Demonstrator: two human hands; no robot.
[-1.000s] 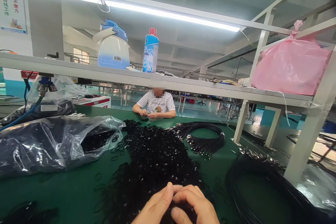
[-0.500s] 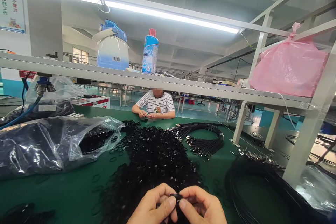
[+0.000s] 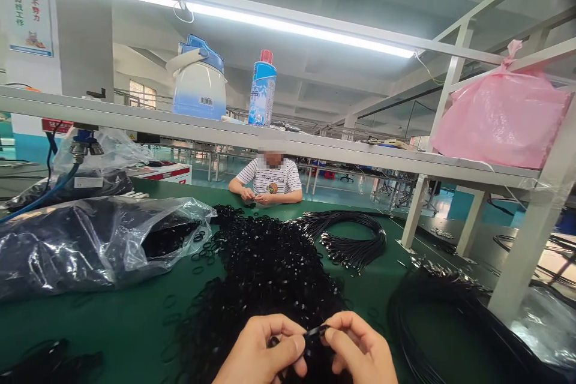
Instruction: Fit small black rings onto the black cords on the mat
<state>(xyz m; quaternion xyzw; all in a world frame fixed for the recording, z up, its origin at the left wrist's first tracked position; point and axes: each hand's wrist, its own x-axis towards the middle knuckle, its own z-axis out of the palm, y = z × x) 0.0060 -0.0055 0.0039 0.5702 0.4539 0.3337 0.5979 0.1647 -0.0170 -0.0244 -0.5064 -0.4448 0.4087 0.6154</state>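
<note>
Black rubber band pinched between both hands at bottom centre of the head view, just above the near edge of the green table. Left hand grips the band's left end between thumb and curled fingers; right hand clamps the right end the same way, so the band spans the small gap between the two thumbs. Both hands closed on it, not resting on the table as far as can be told.

Directly behind the hands sits a large heap of black bands, running from the hands toward the far side of the table; loose single bands lie scattered at its left edge. Left of the heap lies a clear plastic bag of dark stock, mouth open toward the heap. Right of the heap, a coiled cable bundle; nearer right, a bigger black cable coil.

Across the table a co-worker in a striped shirt has both hands together on the tabletop. Overhead shelf carries a blue-and-white jug, a spray can and a pink bag.
</note>
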